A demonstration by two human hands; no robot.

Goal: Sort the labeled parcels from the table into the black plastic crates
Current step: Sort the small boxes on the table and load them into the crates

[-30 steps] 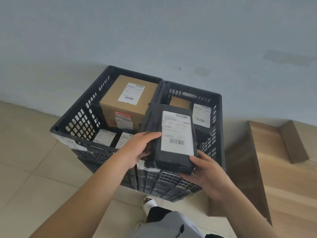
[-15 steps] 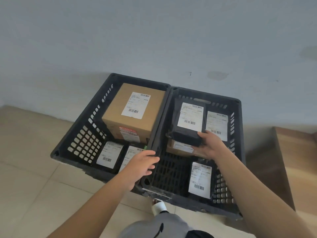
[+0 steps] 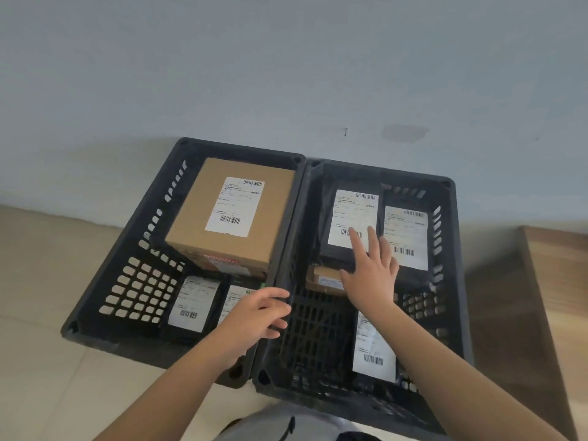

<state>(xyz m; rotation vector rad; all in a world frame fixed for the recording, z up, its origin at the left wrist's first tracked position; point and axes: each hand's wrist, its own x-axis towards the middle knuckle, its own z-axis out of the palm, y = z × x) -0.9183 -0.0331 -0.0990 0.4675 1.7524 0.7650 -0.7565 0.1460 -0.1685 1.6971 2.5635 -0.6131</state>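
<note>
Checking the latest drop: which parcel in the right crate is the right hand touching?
The black parcel at the back-left; the right hand's fingertips rest on its label.

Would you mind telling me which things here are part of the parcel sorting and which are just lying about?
Part of the job:
left crate
right crate
large cardboard box
black parcel under the right hand
other labeled black parcels, e.g.
left hand on the rim between the crates

Just lying about:
wooden surface at right
tiled floor

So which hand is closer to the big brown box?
Left. The left hand rests on the rim between the crates, just below the brown box; the right hand is over the other crate.
</note>
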